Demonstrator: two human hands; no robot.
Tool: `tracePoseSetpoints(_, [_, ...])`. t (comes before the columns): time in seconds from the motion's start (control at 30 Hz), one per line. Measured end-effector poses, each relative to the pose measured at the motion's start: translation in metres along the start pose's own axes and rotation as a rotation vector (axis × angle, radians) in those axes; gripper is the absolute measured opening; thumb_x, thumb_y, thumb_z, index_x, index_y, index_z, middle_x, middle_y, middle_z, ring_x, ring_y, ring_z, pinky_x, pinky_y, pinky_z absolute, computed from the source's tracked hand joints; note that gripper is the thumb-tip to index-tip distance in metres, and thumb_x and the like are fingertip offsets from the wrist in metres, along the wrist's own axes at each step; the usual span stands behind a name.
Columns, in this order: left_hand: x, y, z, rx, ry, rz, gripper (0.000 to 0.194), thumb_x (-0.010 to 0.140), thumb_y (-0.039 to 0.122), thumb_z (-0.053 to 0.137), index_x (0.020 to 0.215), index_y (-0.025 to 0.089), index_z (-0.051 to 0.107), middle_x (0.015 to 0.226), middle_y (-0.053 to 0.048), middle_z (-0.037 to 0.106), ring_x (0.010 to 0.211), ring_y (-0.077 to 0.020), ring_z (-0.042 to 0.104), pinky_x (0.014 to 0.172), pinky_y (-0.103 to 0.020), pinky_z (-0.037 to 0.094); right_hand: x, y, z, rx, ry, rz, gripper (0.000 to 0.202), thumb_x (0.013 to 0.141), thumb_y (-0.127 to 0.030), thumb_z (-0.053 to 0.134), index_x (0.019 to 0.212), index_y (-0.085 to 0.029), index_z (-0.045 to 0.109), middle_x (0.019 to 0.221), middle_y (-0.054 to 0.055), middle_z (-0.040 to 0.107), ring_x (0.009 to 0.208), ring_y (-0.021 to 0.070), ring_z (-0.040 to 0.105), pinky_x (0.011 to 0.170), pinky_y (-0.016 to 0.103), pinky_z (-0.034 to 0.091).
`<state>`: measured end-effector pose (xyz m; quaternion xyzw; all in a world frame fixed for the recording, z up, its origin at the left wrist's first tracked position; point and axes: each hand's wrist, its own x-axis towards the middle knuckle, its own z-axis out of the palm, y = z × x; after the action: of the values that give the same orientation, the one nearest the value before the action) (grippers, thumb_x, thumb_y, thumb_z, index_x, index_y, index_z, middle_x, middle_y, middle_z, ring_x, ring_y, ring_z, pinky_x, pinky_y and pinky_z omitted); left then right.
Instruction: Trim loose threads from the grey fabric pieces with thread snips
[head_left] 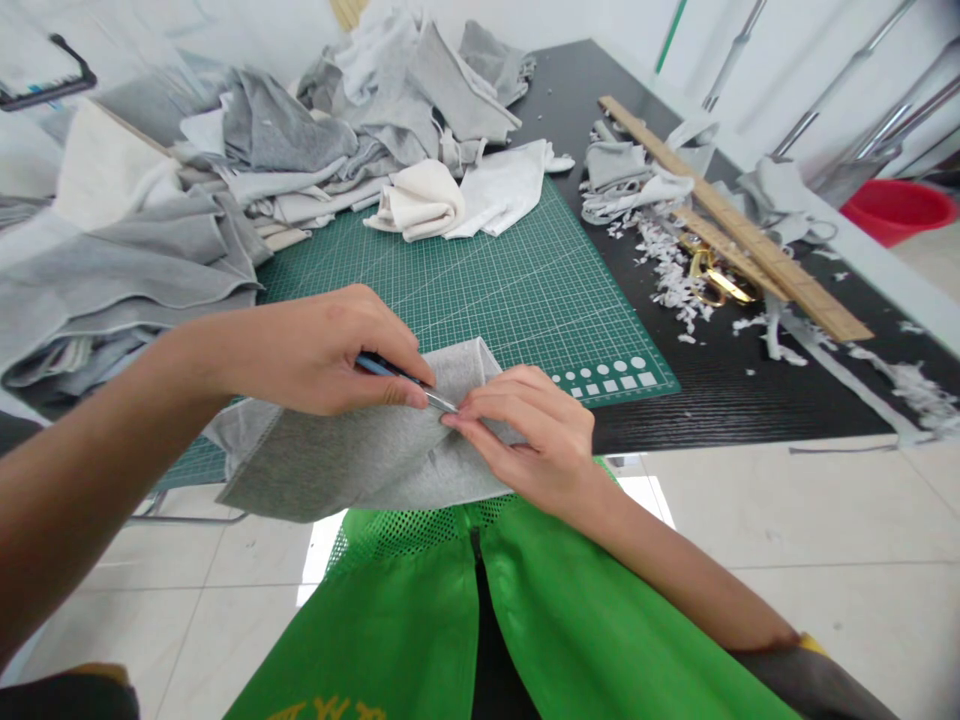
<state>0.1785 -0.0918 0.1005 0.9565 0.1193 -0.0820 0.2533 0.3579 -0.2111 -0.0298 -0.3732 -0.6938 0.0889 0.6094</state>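
Note:
My left hand (337,345) is closed around a slim tool (405,378) with a blue and dark handle and a narrow metal end; its exact kind is hard to make out. The metal end points right, toward the fingertips of my right hand (529,425). Those fingers pinch a piece of grey fabric (360,455) right at the tool's tip. The fabric is folded and hangs over the near edge of the table, below both hands. What lies between the right fingertips, apart from cloth, is hidden.
A green cutting mat (517,270) covers part of the black table (570,90). Grey and white cloth pieces (300,130) are heaped at the left and back. Wooden rulers (750,235), gold-handled scissors (712,280) and fabric scraps (671,270) lie right. A red basin (896,210) stands beyond.

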Motion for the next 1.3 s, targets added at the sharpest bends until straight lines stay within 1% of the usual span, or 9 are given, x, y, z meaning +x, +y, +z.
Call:
tracePoseSetpoints(0.2, [0.001, 0.001, -0.002, -0.026, -0.02, -0.027, 0.022, 0.095, 0.035, 0.06, 0.1, 0.021, 0.076, 0.082, -0.002, 0.075, 0.066, -0.0107, 0.063, 0.06, -0.021, 0.043, -0.002, 0.0, 0.001, 0.001, 0.004, -0.008, 0.01, 0.087, -0.014, 0.071, 0.086, -0.024, 0.067, 0.079, -0.002, 0.076, 0.075, 0.0152, 0.07, 0.071, 0.033, 0.052])
tracePoseSetpoints(0.33, [0.002, 0.003, -0.003, -0.045, -0.042, -0.017, 0.023, 0.097, 0.034, 0.058, 0.099, 0.02, 0.075, 0.083, 0.0, 0.075, 0.067, -0.0091, 0.062, 0.061, -0.02, 0.042, -0.001, 0.0, 0.0, 0.01, 0.013, 0.007, 0.009, 0.087, -0.016, 0.071, 0.085, -0.023, 0.068, 0.077, -0.002, 0.076, 0.073, 0.0152, 0.069, 0.071, 0.033, 0.053])
tracePoseSetpoints(0.5, [0.002, 0.002, -0.002, -0.047, -0.032, -0.004, 0.022, 0.097, 0.034, 0.059, 0.1, 0.02, 0.075, 0.083, 0.0, 0.075, 0.067, -0.0097, 0.062, 0.061, -0.021, 0.043, 0.001, 0.0, 0.0, 0.012, 0.023, 0.001, 0.008, 0.086, -0.016, 0.072, 0.084, -0.022, 0.068, 0.076, -0.002, 0.075, 0.072, 0.0147, 0.069, 0.069, 0.033, 0.053])
tracePoseSetpoints(0.67, [-0.001, -0.001, -0.001, -0.067, -0.046, -0.008, 0.02, 0.097, 0.032, 0.059, 0.103, 0.021, 0.074, 0.085, 0.0, 0.074, 0.07, -0.0098, 0.062, 0.063, -0.02, 0.044, 0.0, -0.002, 0.0, -0.007, 0.024, 0.032, 0.007, 0.087, -0.019, 0.072, 0.082, -0.023, 0.068, 0.075, -0.002, 0.075, 0.071, 0.0147, 0.069, 0.069, 0.033, 0.053])
tracePoseSetpoints(0.8, [-0.002, -0.004, 0.001, -0.064, -0.02, 0.002, 0.021, 0.096, 0.033, 0.06, 0.102, 0.021, 0.075, 0.085, -0.003, 0.075, 0.07, -0.0112, 0.063, 0.062, -0.02, 0.044, 0.001, -0.002, 0.0, -0.01, 0.017, 0.024, 0.007, 0.087, -0.019, 0.072, 0.083, -0.022, 0.068, 0.074, -0.001, 0.075, 0.07, 0.0144, 0.068, 0.069, 0.032, 0.053])
tracePoseSetpoints(0.9, [-0.002, -0.003, 0.002, -0.077, -0.012, -0.024, 0.023, 0.096, 0.035, 0.059, 0.1, 0.02, 0.076, 0.084, -0.003, 0.075, 0.07, -0.0113, 0.063, 0.063, -0.019, 0.044, 0.0, -0.001, 0.0, -0.014, 0.019, 0.02, 0.006, 0.088, -0.019, 0.071, 0.083, -0.022, 0.068, 0.074, -0.001, 0.075, 0.07, 0.0141, 0.068, 0.069, 0.032, 0.053])
tracePoseSetpoints(1.03, [-0.002, 0.001, 0.002, -0.092, -0.054, -0.1, 0.027, 0.098, 0.037, 0.057, 0.102, 0.018, 0.075, 0.087, -0.003, 0.076, 0.072, -0.0102, 0.061, 0.066, -0.019, 0.043, 0.0, -0.001, 0.0, -0.019, 0.03, 0.006, 0.007, 0.088, -0.019, 0.071, 0.083, -0.021, 0.067, 0.074, -0.002, 0.074, 0.069, 0.0134, 0.068, 0.068, 0.031, 0.053])
tracePoseSetpoints(1.17, [-0.004, -0.001, 0.001, -0.096, -0.05, -0.105, 0.026, 0.096, 0.037, 0.058, 0.102, 0.02, 0.077, 0.083, -0.004, 0.075, 0.068, -0.0117, 0.06, 0.062, -0.02, 0.042, 0.001, 0.0, -0.001, -0.005, 0.023, 0.004, 0.007, 0.086, -0.017, 0.073, 0.083, -0.02, 0.067, 0.074, -0.001, 0.074, 0.069, 0.0137, 0.068, 0.068, 0.03, 0.053])
tracePoseSetpoints(1.3, [-0.008, -0.007, 0.002, -0.088, -0.026, -0.113, 0.025, 0.097, 0.036, 0.058, 0.101, 0.02, 0.077, 0.086, -0.004, 0.075, 0.072, -0.0124, 0.063, 0.064, -0.021, 0.044, 0.002, 0.0, -0.001, 0.004, 0.004, 0.047, 0.008, 0.085, -0.017, 0.074, 0.081, -0.02, 0.067, 0.074, -0.001, 0.074, 0.07, 0.014, 0.067, 0.069, 0.03, 0.053])
